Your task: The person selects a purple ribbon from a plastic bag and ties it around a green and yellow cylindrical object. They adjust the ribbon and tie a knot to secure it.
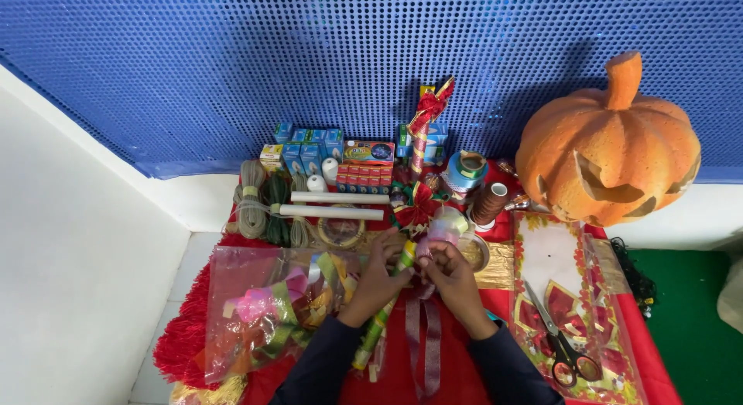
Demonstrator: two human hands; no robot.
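Note:
My left hand [377, 280] grips a long stick wrapped in green and gold foil [381, 318], which slants from the lower left up toward the middle. My right hand [451, 275] pinches a shiny pink ribbon bow [443, 228] against the stick's upper end. A dark red ribbon [425, 339] hangs down between my forearms onto the red cloth [184, 335]. Both hands meet over the middle of the cloth.
A clear bag of coloured ribbon bows [267, 304] lies left. Scissors [563, 345] rest on patterned wrapping sheets [553, 258] to the right. A large orange carved pumpkin [607, 146] sits far right. Small boxes [309, 150], white tubes [333, 211], cord hanks [255, 204] and thread spools [489, 204] line the back.

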